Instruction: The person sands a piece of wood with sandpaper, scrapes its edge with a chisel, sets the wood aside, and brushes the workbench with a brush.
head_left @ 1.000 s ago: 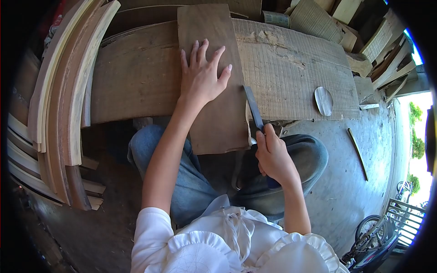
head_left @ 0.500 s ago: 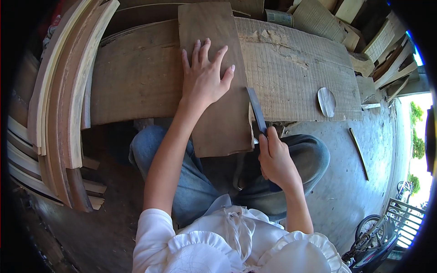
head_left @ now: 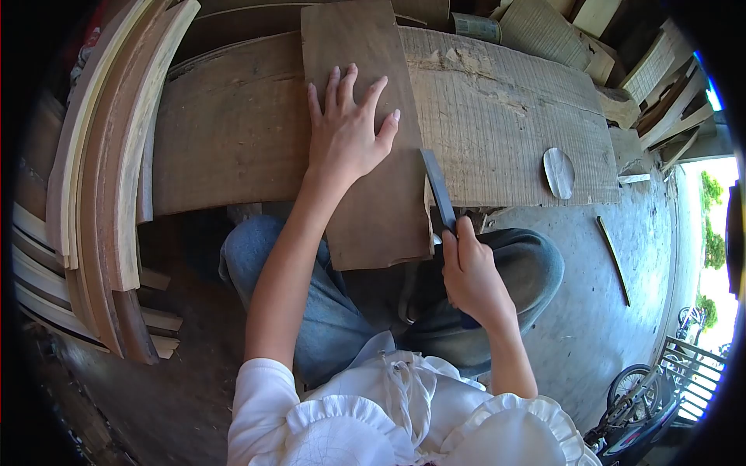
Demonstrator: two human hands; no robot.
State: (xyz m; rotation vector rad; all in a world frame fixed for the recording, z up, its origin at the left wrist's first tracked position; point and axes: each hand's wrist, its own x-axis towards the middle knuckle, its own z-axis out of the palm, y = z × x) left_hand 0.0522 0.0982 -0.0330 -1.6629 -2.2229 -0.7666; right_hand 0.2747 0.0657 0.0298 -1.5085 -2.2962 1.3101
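My left hand (head_left: 347, 128) lies flat with fingers spread on a smooth brown wooden board (head_left: 373, 210). This board rests crosswise over a wider plank (head_left: 233, 132), its near end sticking out above my knees. In my right hand (head_left: 475, 272) is a hand tool with a long, straight grey metal bar (head_left: 439, 186) and a dark blue handle, mostly covered by my fingers. The bar points away from me, close along the board's right edge. From this angle I cannot tell whether it is a saw or a file, or whether it touches the wood.
Curved wooden strips (head_left: 101, 171) are stacked at the left. An oval pale piece (head_left: 559, 173) lies on the plank's right part. A can (head_left: 477, 29) and scrap wood (head_left: 544, 35) stand behind. A thin dark strip (head_left: 614, 260) is on the concrete floor, with a bicycle (head_left: 633, 392) at lower right.
Almost nothing differs. The view has shifted very slightly; both hands, the board and the tool keep nearly the same places.
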